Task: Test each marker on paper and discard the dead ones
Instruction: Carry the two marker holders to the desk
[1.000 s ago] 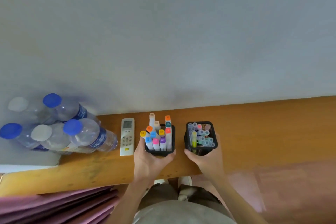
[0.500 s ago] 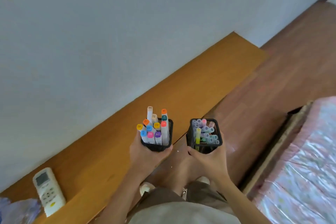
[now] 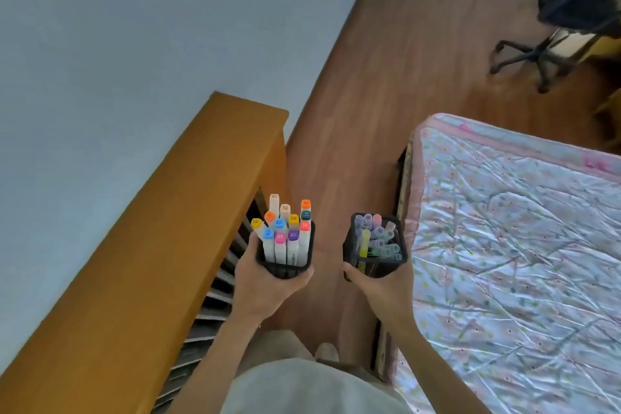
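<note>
Head view: two cups of markers carried upright, one in each hand, between counter [image 3: 141,245] and bed [image 3: 524,245].
Left hand [image 3: 265,282] wraps the tall-marker cup [image 3: 285,264]; right hand [image 3: 383,286] grips the pastel-marker cup [image 3: 374,260], nearer the bed; no paper in sight.

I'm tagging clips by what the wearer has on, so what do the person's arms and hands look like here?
Both forearms are bare, with no sleeves reaching them. The left hand and right hand have no gloves, and no rings, watch or bracelet show. A pale, light-coloured garment covers the body at the bottom edge.
</note>
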